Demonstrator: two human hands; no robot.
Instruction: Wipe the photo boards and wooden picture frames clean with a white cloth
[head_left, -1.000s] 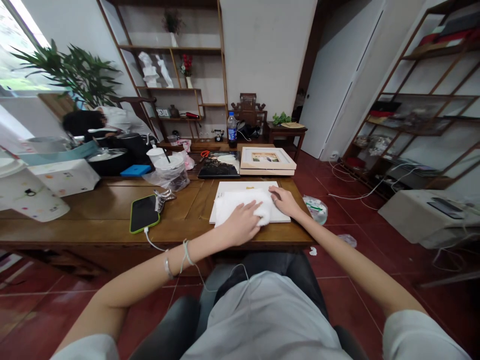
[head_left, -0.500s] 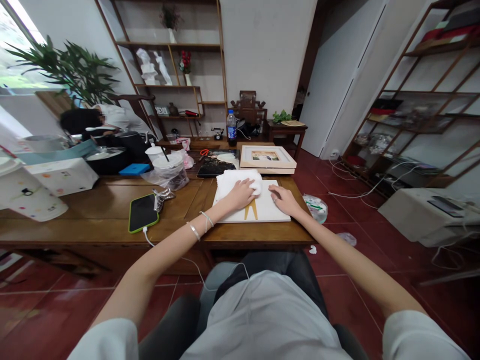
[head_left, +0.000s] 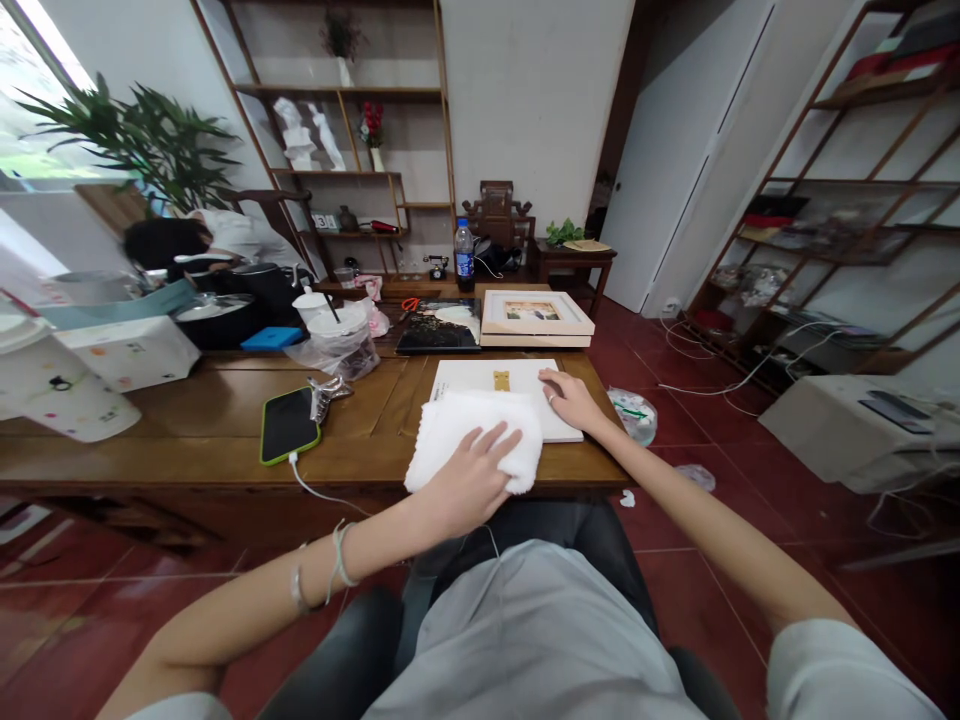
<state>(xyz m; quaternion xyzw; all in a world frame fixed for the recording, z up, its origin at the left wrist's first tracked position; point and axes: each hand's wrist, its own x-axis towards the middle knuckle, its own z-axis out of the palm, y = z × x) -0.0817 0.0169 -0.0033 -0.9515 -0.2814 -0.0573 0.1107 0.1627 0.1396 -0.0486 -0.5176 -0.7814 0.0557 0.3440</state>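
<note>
A white panel (head_left: 461,374) with a gold figure (head_left: 502,380) in its middle lies flat on the wooden table. Small dark print runs along its left edge. My left hand (head_left: 476,475) is laid over a folded white towel (head_left: 454,430), with its fingers spread on the cloth. The towel covers the panel's near left part and the lower part of the gold figure, and reaches the table's front edge. My right hand (head_left: 571,400) rests on the panel's right side, fingers slightly bent and holding nothing.
A framed picture (head_left: 537,320) and a dark album (head_left: 439,327) lie behind the panel, near a bottle (head_left: 464,258). To the left are a phone (head_left: 290,427) on a cable, a bagged cup (head_left: 337,335) and a blue box (head_left: 271,339). Another person (head_left: 244,238) leans over at the far left.
My left hand has drawn the towel from the panel's far side to its near edge. The gold figure's upper part now shows and its lower part is covered. My right hand has stayed put.
</note>
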